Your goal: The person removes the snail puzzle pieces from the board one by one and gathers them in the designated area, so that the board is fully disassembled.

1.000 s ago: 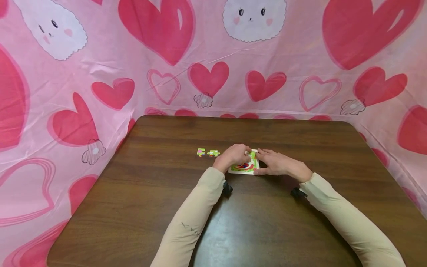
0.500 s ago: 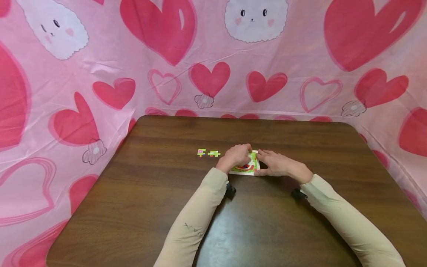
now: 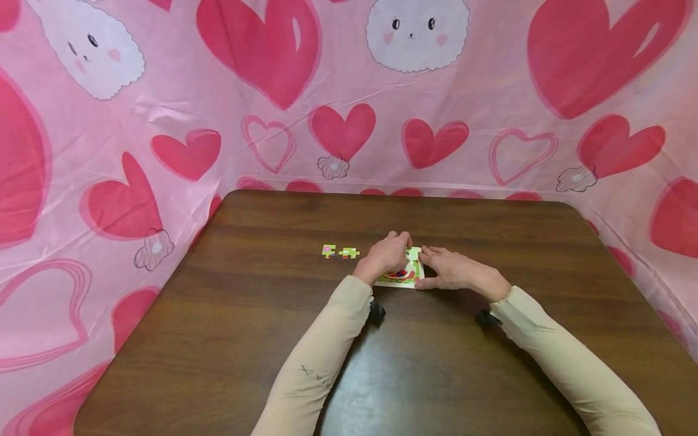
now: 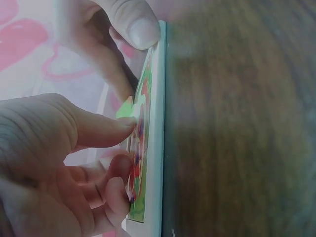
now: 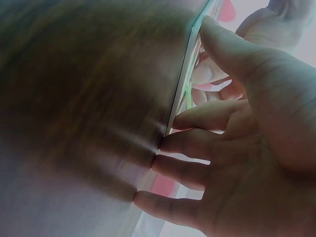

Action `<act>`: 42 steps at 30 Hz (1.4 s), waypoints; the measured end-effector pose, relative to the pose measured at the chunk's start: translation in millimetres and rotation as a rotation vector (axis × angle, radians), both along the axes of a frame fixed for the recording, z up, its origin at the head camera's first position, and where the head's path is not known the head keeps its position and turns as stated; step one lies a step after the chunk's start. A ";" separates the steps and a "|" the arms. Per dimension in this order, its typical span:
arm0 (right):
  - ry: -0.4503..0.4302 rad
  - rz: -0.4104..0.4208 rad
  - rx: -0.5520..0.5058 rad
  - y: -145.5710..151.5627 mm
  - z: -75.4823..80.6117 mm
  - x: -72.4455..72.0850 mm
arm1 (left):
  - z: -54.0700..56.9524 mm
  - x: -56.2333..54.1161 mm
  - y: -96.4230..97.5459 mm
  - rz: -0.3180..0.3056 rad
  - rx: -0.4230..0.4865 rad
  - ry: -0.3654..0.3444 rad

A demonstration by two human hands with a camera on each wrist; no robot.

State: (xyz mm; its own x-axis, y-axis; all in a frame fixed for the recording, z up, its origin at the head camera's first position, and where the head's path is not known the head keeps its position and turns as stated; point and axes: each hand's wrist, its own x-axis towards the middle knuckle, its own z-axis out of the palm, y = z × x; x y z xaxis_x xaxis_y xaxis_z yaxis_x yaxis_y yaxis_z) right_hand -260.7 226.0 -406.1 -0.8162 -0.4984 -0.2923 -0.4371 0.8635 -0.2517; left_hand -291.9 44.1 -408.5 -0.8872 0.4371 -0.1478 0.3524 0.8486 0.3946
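Observation:
A square jigsaw board (image 3: 400,280) with a white rim and a green and red picture lies on the table between both hands. Over its left part, my left hand (image 3: 385,255) pinches a green puzzle piece (image 4: 126,107), which stands tilted up from the board in the left wrist view. The index finger is mostly hidden behind the thumb there. My right hand (image 3: 454,270) rests along the board's right edge, thumb at the near corner and the other fingers extended, fingertips down on the table in the right wrist view.
Two loose puzzle pieces lie left of the board: one with a pink flower (image 3: 328,250), the other green and white (image 3: 349,252). The brown wooden table (image 3: 262,315) reaches back to a pink curtain (image 3: 382,145) printed with hearts.
My left hand has shifted slightly right over the board, and its fingers have lifted a little. The right hand stays at the board's edge, and the two loose pieces have not moved.

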 end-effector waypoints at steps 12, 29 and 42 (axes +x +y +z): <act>0.002 0.006 -0.005 -0.9 2.1 -0.6 | -1.1 -1.3 2.6 0.011 0.025 0.029; -0.002 0.002 0.007 0.9 1.7 0.4 | 4.5 -3.7 -6.6 -0.038 0.149 0.044; -0.014 -0.013 0.004 -0.2 2.0 1.6 | 23.9 -7.1 -30.6 -0.044 0.198 0.028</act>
State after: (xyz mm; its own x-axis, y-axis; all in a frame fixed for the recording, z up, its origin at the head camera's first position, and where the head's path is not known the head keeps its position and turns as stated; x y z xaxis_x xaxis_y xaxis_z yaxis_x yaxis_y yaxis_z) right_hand -259.2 225.8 -404.1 -0.8184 -0.4868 -0.3054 -0.4224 0.8699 -0.2546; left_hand -298.9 13.5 -384.6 -0.8692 0.4934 -0.0312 0.4002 0.7393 0.5415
